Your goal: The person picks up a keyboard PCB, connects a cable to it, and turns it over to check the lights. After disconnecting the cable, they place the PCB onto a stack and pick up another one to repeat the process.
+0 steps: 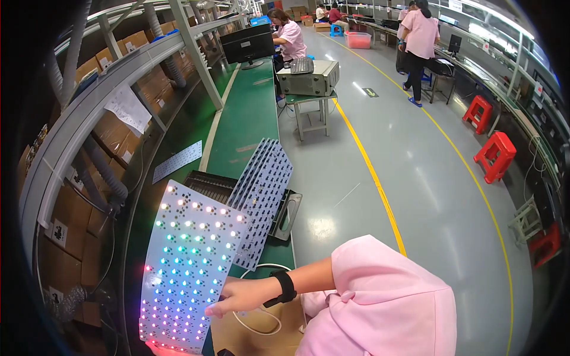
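A white LED circuit board [193, 249] stands tilted up before me, its rows of lights glowing pink, green, blue and violet. My right hand [244, 294], with a black band on the wrist, grips the board's lower right edge, thumb on the front and fingers behind. Only a red-lit bit of my left hand [169, 350] shows, holding the bottom edge; most of it is hidden or out of the picture. Just beyond the lit board, several unlit LED boards [264, 196] stand side by side in a black slotted rack [286, 213].
Another unlit board [178, 161] lies on the green bench [249, 118]. A white cable [256, 331] loops over brown cardboard [228, 344] below my right hand. Farther off are a monitor [248, 44], a boxy instrument [309, 78], red stools [496, 155] and people in pink.
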### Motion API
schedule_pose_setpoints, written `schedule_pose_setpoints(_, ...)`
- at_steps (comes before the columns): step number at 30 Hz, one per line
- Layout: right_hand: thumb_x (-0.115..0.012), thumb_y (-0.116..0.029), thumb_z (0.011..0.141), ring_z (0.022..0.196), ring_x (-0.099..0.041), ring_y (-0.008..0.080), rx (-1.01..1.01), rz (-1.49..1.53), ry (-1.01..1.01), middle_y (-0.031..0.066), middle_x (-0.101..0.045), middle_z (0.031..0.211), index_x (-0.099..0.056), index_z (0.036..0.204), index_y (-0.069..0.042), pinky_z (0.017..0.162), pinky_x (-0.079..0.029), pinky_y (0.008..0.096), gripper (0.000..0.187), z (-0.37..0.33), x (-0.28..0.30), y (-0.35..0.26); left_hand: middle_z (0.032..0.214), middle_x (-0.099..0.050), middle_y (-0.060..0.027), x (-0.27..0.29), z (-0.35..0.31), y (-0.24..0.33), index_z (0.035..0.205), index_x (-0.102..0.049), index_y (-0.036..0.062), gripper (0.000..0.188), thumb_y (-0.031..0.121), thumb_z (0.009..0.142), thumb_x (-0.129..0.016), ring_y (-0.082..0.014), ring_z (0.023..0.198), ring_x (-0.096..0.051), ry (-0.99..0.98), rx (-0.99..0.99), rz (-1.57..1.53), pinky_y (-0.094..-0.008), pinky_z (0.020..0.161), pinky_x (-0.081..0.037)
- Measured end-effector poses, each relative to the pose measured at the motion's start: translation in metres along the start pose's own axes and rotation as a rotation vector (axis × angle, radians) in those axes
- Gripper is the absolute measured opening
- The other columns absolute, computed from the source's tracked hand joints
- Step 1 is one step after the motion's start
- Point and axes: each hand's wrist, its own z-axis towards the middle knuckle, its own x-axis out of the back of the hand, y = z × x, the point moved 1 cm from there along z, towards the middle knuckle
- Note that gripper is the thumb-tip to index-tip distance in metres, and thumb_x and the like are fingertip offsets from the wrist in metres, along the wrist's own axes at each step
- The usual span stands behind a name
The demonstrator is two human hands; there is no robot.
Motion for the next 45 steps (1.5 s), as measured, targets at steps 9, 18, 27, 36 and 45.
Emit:
schedule_pose_setpoints(9,-0.056,-0.037,0.085,0.066,-0.055,0.0098,-0.085,0.124,0.185,0.0027,-0.059,0.07,-0.058,0.082,-0.001,0.06,-0.045,0.0247,0.036,-0.003,0.003,-0.002,0.123,-0.046,-0.0143,-0.013,0.0,-0.01,0.128,-0.037,0.0027,0.05,0.035,0.09,-0.038,-0.0251,0.107,-0.048,-0.213,0.305,-0.514,-0.0376,0.09,-0.04)
schedule_pose_setpoints(18,-0.059,-0.025,0.084,0.071,-0.056,0.0087,-0.07,0.153,0.175,0.0037,-0.063,0.078,-0.061,0.093,0.001,0.063,-0.046,0.0236,0.028,-0.009,0.009,-0.002,0.13,-0.042,-0.0084,-0.032,-0.003,0.002,0.129,-0.039,0.0074,0.051,0.043,0.093,-0.031,-0.0232,0.113,-0.045,-0.004,0.593,-0.687,-0.0369,0.096,-0.036)
schedule_pose_setpoints(27,-0.059,-0.013,0.085,0.095,-0.052,0.0094,-0.003,0.292,0.217,0.0042,-0.058,0.105,-0.052,0.113,0.0,0.079,-0.044,0.0246,0.032,-0.005,0.01,0.031,0.129,-0.044,-0.0074,0.006,0.004,-0.041,0.127,-0.042,0.0065,0.051,0.043,0.092,-0.038,-0.0241,0.115,-0.045,-0.166,0.297,-0.404,-0.0367,0.097,-0.035)
schedule_pose_setpoints(36,-0.06,-0.016,0.084,0.075,-0.056,0.0087,-0.14,0.25,0.252,0.0038,-0.061,0.086,-0.058,0.098,-0.001,0.066,-0.046,0.0235,0.021,-0.002,0.003,0.023,0.119,-0.052,-0.0052,0.004,0.011,-0.031,0.121,-0.047,0.0063,0.048,0.043,0.091,-0.041,-0.0194,0.107,-0.05,0.055,0.473,-0.549,-0.0326,0.092,-0.037)
schedule_pose_setpoints(45,-0.06,-0.018,0.084,0.069,-0.055,0.007,-0.189,0.125,0.269,0.0031,-0.063,0.077,-0.062,0.088,0.0,0.062,-0.043,0.0215,0.018,0.0,0.004,0.021,0.113,-0.055,-0.0033,0.008,0.014,-0.038,0.116,-0.05,0.0058,0.042,0.038,0.092,-0.038,-0.0163,0.103,-0.052,0.068,0.438,-0.555,-0.0304,0.09,-0.038)
